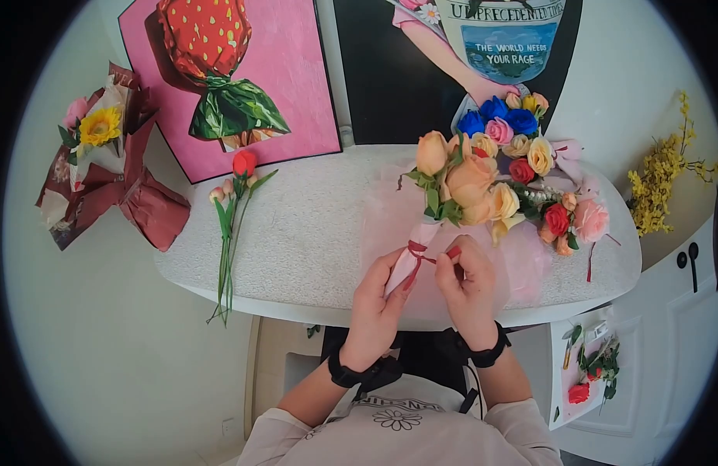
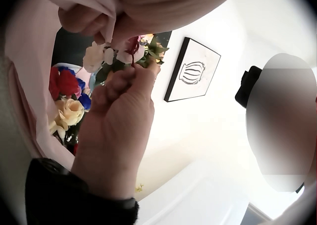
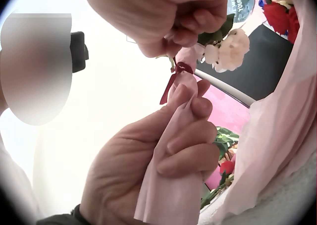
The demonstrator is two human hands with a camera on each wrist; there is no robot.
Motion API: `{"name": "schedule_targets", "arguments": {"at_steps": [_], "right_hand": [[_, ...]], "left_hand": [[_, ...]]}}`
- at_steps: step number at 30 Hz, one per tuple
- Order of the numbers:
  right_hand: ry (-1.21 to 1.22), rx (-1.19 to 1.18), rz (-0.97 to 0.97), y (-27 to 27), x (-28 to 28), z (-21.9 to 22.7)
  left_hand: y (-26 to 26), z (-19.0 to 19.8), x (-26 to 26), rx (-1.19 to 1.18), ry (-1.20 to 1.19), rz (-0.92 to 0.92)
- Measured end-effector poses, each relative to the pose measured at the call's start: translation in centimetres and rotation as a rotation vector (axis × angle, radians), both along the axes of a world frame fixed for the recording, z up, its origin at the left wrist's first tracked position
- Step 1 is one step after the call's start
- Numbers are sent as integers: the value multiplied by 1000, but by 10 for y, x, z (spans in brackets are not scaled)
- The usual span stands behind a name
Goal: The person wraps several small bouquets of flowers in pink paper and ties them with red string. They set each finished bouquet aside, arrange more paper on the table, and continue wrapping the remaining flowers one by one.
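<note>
A bouquet of peach roses (image 1: 471, 186) tilts over the table, its stems wrapped in pale pink paper (image 3: 171, 198). My left hand (image 1: 377, 299) grips the wrapped stems, fingers curled round the paper in the right wrist view. Just above that grip, a dark red ribbon (image 3: 184, 68) circles the wrap in a knot, one tail hanging down. My right hand (image 1: 468, 283) is on the right of the knot, pinching the other ribbon tail between thumb and fingers. The left wrist view shows this right hand (image 2: 116, 121) close below the left hand (image 2: 158, 7).
Sheer pink wrapping (image 1: 530, 268) spreads beneath the bouquet. Blue roses (image 1: 520, 120) and a pink rose (image 1: 590, 221) lie behind and right. Tulips (image 1: 233, 194) lie at left, near a wrapped sunflower bouquet (image 1: 145, 202). Paintings (image 1: 308, 85) lean behind; a side drawer (image 1: 561, 392) holds loose flowers.
</note>
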State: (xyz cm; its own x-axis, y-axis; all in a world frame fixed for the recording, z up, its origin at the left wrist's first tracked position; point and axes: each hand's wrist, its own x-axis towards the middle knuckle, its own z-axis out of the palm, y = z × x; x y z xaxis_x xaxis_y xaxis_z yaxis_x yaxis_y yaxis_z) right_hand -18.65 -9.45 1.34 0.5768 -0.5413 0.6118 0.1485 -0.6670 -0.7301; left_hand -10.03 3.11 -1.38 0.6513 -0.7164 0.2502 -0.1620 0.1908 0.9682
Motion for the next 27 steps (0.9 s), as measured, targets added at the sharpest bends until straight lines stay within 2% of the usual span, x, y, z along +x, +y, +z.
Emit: {"name": "schedule_targets", "arguments": {"at_steps": [3,9,12,13,15,18,20,21,24,27], "right_hand": [[-38,226,60,2,-1,-5],[-217,680,75,-3,-5,-10],[-252,676,39,-7,-6,-14],[-216,630,20,-6,-10,-15],[-29,440,-84,-15,-13,-49],[-189,825,84,5,2,-38],[-62,670,224,-3,1,-35],[10,761,169,-8,-5,-29],[-246,818,135,-9,-6,-21],[-328,781,73,2,-4,-24]], "left_hand": [[4,7,-6,-43,264,-41],[15,20,-10,-151,558,-248],[18,23,-9,-199,688,-418],[18,23,-9,-241,752,-508],[19,21,-8,-328,875,-692],[18,13,-3,-407,986,-870],[15,6,3,-409,962,-824],[14,4,4,-409,951,-797],[12,13,1,-402,1120,-657],[11,1,4,-353,806,-661]]}}
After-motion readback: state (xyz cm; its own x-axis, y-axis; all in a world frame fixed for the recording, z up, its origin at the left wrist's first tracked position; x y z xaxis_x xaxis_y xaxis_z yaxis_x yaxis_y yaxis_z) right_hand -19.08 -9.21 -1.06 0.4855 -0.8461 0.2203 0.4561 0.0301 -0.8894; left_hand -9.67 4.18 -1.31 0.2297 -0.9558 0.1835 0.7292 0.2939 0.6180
